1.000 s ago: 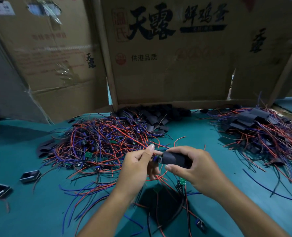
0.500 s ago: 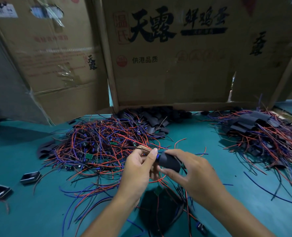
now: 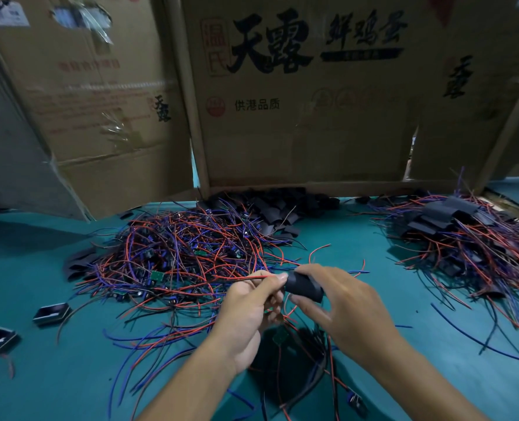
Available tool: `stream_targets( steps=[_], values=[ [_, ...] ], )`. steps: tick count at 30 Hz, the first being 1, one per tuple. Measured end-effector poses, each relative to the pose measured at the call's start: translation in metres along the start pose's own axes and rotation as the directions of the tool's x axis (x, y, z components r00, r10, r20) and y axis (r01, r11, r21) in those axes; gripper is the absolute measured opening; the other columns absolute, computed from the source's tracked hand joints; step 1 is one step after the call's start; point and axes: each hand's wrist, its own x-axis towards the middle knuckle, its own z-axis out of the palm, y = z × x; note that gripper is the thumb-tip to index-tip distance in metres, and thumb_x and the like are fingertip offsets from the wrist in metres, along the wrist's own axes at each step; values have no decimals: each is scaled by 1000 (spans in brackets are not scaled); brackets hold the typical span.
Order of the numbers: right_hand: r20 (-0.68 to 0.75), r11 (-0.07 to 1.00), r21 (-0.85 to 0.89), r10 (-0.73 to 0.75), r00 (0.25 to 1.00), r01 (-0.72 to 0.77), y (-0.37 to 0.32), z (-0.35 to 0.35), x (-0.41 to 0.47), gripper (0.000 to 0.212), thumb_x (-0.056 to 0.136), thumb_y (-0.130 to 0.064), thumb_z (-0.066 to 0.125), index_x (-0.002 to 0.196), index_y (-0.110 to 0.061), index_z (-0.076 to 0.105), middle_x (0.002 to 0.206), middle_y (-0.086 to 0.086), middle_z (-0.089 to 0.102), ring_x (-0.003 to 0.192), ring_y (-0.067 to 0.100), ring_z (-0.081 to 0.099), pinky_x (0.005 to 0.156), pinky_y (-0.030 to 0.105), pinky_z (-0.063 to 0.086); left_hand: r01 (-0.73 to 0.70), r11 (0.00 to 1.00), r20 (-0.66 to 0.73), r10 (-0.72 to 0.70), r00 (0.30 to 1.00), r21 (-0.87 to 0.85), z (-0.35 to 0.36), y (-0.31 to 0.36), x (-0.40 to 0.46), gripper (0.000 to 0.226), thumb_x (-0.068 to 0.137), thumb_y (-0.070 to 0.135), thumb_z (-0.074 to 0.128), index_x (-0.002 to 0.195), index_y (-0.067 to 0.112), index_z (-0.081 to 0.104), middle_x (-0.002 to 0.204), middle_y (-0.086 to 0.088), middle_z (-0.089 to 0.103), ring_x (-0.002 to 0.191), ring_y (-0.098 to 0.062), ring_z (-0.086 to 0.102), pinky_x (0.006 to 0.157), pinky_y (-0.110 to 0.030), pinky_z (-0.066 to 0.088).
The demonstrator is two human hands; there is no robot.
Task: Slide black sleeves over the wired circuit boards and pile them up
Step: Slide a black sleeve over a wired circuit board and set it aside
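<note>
Above the teal table (image 3: 39,375), both hands' grips clamp: right hand (image 3: 346,311) on a roughly level black sleeve (image 3: 304,286), left hand (image 3: 246,314) on its leftward red wires (image 3: 246,278).

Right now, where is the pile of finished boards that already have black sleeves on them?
In the head view, the finished pile lies on the green table at far right, beyond the right hand, near the cardboard wall.

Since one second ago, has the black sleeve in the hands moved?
Cannot tell. The black sleeve lies between the left hand and right hand, in front of the loose wire pile as before; the camera itself shifted.
</note>
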Motion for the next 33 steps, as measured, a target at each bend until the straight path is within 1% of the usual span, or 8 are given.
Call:
stream_targets(
  steps=[7,10,15,19,23,28,31,33],
  values=[
    [-28,999,-39,-18,999,16,2,2,-1,32,83,-34,75,111,-21,67,100,-7,66,91,19,63,71,32,51,-30,999,-6,30,1000,12,4,0,-4,31,90,23,65,59,21,61,59,1,51,47,-11,40,47,-24,32],
    [-40,995,-80,-64,997,61,1,2,-1,30,85,-33,68,110,-17,69,96,-3,68,87,21,66,65,29,54,-32,999,-13,32,999,19,3,0,-4,32,90,24,65,58,20,61,58,0,52,46,-12,39,46,-24,32],
    [118,984,-134,-102,988,117,1,4,-1,27,92,-34,62,115,-21,63,97,-2,66,91,25,64,66,38,54,-80,989,-80,91,993,126,2,-1,-2,41,90,27,66,52,16,56,51,-3,48,45,-15,37,46,-25,31],
    [135,978,-163,-110,985,132,3,2,-1,23,95,-38,57,109,-21,63,91,-2,66,86,24,64,63,38,51,-109,976,-69,124,990,189,1,0,-2,41,85,39,70,51,18,59,53,-5,48,46,-16,39,48,-28,32],
    [134,989,-128,-57,989,75,11,-2,1,30,100,-44,44,106,-19,59,94,-1,62,89,24,57,69,39,42,-204,952,-32,217,976,229,-2,1,1,32,83,46,65,70,18,72,55,0,49,49,-13,39,49,-24,32],
    [157,998,-64,-15,988,26,20,-6,5,35,101,-47,37,121,-26,55,107,-6,65,101,22,58,79,38,43,-259,891,16,273,962,372,-8,-4,5,27,97,30,60,76,18,71,55,1,47,51,-13,39,49,-23,32],
    [179,999,35,-13,984,7,23,-4,5,29,98,-49,44,120,-30,48,95,-9,67,88,24,61,73,40,45,-277,904,75,268,961,325,-3,-6,3,12,90,29,68,84,20,72,60,8,56,54,-7,47,51,-17,38],
    [198,995,104,-25,980,5,21,-2,5,26,96,-49,49,113,-31,42,85,-11,62,77,22,58,68,40,45,-291,919,112,270,956,265,-1,-7,2,19,85,30,68,95,14,72,63,10,60,58,-5,51,52,-18,43]
  ],
)
